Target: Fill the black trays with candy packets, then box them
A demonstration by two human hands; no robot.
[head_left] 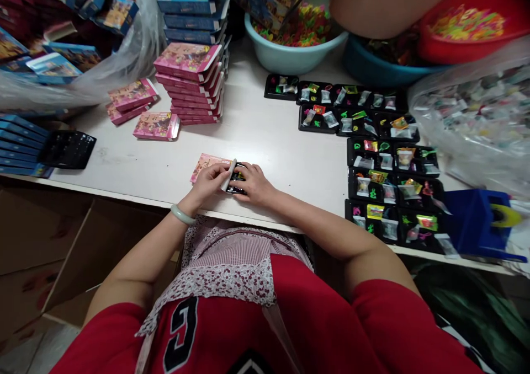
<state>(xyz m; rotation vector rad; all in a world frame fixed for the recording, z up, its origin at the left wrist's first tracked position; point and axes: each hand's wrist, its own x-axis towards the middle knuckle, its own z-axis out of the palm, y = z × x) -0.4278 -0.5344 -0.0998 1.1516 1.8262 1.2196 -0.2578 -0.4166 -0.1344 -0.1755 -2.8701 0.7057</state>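
At the table's front edge my left hand [210, 181] is closed on a pink printed box [202, 165], near its raised white end flap [229, 176]. My right hand [255, 185] bends over a small black tray [235, 188] at the open end of the box, its fingers gripping the tray. The tray and box meet at the flap; how far the tray is inside is hidden by my fingers. Behind them stands a stack of pink boxes [188, 59], with a single pink box [155, 126] lying in front of it.
Several filled black trays [372, 183] with wrapped pieces cover the right side, beside a blue tape dispenser [476, 222]. At the back are a light blue basin [281, 59], a red basin [488, 46] and a plastic bag [476, 115]. Blue boxes [20, 145] stand left.
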